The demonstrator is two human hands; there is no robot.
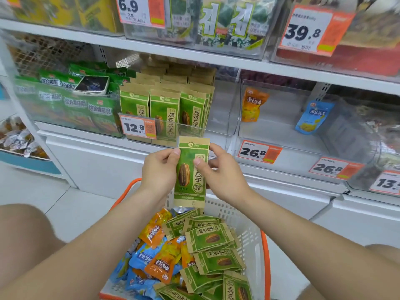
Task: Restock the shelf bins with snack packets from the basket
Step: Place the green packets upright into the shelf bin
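Head view, nearest zone: a white perforated basket [245,229] with an orange rim sits between the person's forearms. It holds loose green sunflower seed packets [208,238] lying flat at mixed angles on the right. Orange chestnut packets [161,267] and blue chestnut packets [140,256] are heaped on the left.

Middle zone: one held sunflower seed packet [190,176] stands upright above the far rim of the basket. Its long axis is vertical, the kraft top strip points up, and the printed face is toward the camera. The left hand [159,172] pinches the packet's left edge near the top, thumb on the front. The right hand [223,176] pinches the right edge at mid-height, thumb on the front and fingers behind. The packet lies between the two hands.

Far zone: directly behind and above the held packet, a clear shelf bin [218,131] holds matching packets upright in rows, with a 12.8 price tag [137,126] on its front wall. The bin to the right [238,118] contains one orange packet [254,107] and one blue packet [313,116], well apart. A phone [92,84] rests on green packets in the left bin.
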